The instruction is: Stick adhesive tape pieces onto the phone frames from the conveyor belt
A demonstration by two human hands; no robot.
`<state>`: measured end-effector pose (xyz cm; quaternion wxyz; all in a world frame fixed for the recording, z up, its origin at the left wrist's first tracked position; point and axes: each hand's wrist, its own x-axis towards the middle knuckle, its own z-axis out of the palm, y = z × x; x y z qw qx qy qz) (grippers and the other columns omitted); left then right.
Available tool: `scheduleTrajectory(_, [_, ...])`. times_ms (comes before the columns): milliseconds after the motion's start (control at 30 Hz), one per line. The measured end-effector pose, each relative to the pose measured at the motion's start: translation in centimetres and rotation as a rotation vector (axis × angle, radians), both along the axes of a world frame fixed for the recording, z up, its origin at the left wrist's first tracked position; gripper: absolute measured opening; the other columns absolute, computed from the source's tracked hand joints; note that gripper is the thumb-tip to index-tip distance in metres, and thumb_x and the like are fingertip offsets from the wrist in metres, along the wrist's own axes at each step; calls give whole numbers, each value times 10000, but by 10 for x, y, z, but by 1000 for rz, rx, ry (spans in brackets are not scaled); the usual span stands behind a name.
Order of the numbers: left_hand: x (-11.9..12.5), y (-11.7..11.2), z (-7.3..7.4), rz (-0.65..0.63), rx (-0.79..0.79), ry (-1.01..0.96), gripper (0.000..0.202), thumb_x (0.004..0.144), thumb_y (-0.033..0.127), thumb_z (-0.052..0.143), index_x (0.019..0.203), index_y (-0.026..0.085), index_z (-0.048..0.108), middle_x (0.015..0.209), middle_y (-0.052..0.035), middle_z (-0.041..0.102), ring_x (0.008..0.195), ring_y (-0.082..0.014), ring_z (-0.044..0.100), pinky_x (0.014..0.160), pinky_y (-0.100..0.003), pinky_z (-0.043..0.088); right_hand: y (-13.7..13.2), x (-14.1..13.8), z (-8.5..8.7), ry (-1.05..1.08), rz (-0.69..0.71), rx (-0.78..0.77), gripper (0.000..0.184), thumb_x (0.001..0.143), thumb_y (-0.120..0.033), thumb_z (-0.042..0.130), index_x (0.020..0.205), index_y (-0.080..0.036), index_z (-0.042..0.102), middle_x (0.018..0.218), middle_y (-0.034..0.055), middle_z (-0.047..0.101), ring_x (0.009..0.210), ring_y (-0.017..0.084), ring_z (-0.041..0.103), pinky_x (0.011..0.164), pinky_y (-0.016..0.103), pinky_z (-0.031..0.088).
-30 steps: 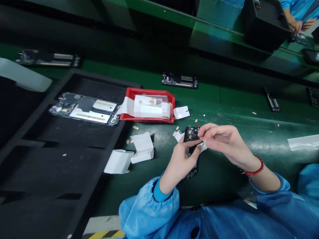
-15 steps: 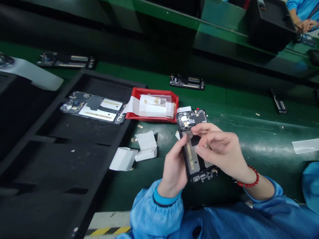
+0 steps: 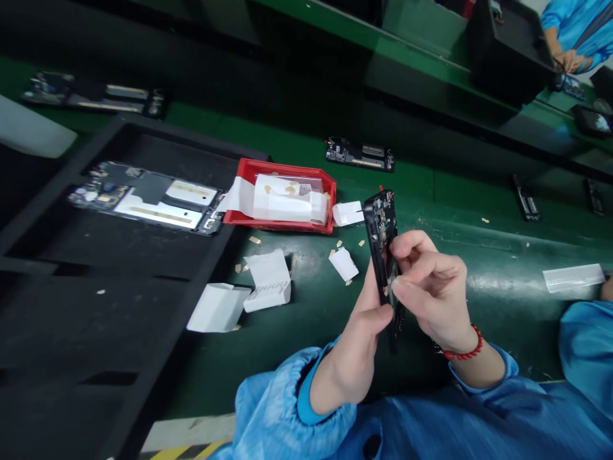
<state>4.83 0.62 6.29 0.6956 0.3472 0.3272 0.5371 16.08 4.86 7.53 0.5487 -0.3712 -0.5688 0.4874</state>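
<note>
My left hand (image 3: 354, 354) grips an opened phone chassis (image 3: 379, 239), which is tipped up almost on its edge, so its inner face turns to the right. Bare circuit parts show near its top end. My right hand (image 3: 438, 294) is at that inner face, thumb and forefinger pinched close against it. A small pale bit shows by those fingertips; what exactly they pinch is too small to tell. Left of the phone stands a red bin (image 3: 282, 228) with a white strip of backing paper (image 3: 282, 206) carrying small tan pieces.
Another phone chassis (image 3: 153, 198) lies in the black tray (image 3: 138, 255) on the left. Paper scraps (image 3: 268, 281) and tan bits lie on the green bench (image 3: 306, 332). More chassis (image 3: 360, 154) lie farther back. A co-worker's hands (image 3: 572, 62) are at upper right.
The phone chassis has turned from lying nearly face-up to standing on edge, and my left hand has rolled with it. My right hand stays pinched beside it. The view has shifted slightly.
</note>
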Motion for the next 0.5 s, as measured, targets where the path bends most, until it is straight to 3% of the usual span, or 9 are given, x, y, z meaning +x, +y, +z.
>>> scheduleTrajectory(133, [-1, 0, 2, -2, -10, 110, 456, 939, 445, 437, 1274, 259, 686, 1267, -75, 694, 1438, -301, 484, 1193, -455, 433, -2, -3, 1, -15, -37, 50, 224, 835, -272, 763, 644, -238, 650, 915, 40, 656, 852, 155, 653, 801, 350, 619])
scheduleTrajectory(333, [-1, 0, 7, -3, -19, -30, 491, 976, 482, 492, 1413, 282, 593, 1426, -43, 623, 1493, -312, 411, 1262, -471, 340, -3, -4, -1, 47, -7, 74, 178, 799, -104, 768, 707, -240, 697, 933, 20, 651, 882, 140, 645, 788, 311, 587])
scheduleTrajectory(500, [0, -1, 9, 7, -49, -132, 473, 1002, 462, 508, 1435, 291, 588, 1520, -8, 553, 1530, -313, 345, 1292, -447, 273, -3, -4, 1, 99, 13, 51, 245, 733, -4, 775, 759, -247, 757, 933, -3, 664, 898, 114, 648, 807, 264, 579])
